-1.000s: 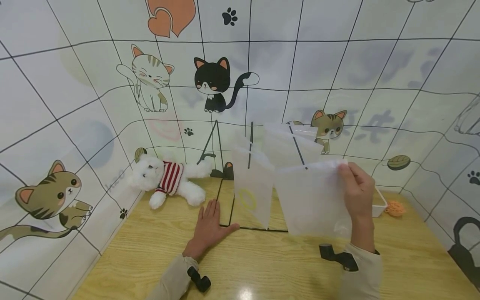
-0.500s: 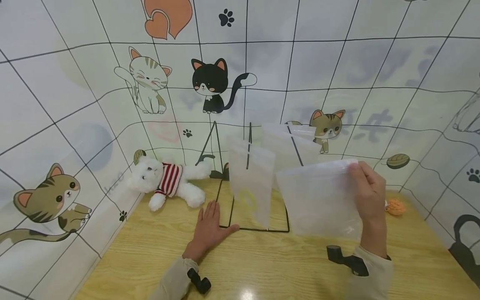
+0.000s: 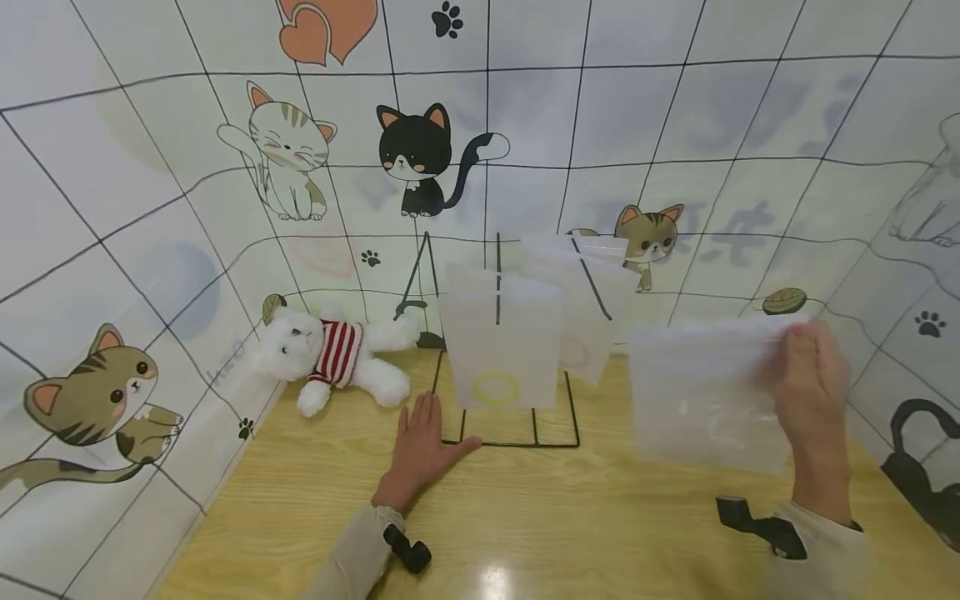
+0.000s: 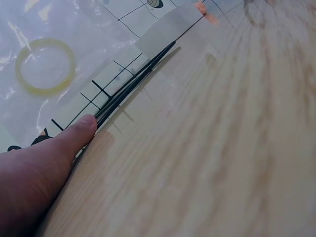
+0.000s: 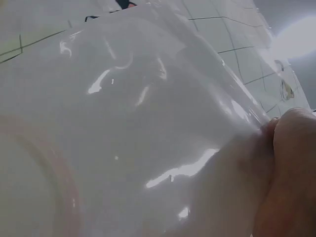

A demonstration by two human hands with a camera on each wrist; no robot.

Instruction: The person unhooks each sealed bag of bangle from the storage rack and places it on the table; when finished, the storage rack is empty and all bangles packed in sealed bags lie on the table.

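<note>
In the head view, a black wire rack [image 3: 577,417] stands on the table with translucent plastic bags on its prongs. The front bag [image 3: 495,342] bears a yellow ring [image 3: 497,387]; the bag behind it [image 3: 600,333] shows a faint reddish one. My left hand [image 3: 422,446] lies flat with fingers spread at the rack's left front corner, its thumb [image 4: 81,131] against the base wire. To the right of the rack, my right hand [image 3: 813,383] pinches the upper right corner of another translucent plastic bag [image 3: 705,400]. A pinkish ring [image 5: 66,187] shows at this bag's left in the right wrist view.
A white plush toy [image 3: 382,379] in a red-striped shirt lies left of the rack. Walls printed with cats and grid lines enclose the wooden table [image 3: 570,517]. Something orange [image 4: 200,7] shows at the far end in the left wrist view.
My right hand has carried its bag rightward, away from the rack, over the white container and orange thing. The front hanging bag has swung to face me. My left hand stays put.
</note>
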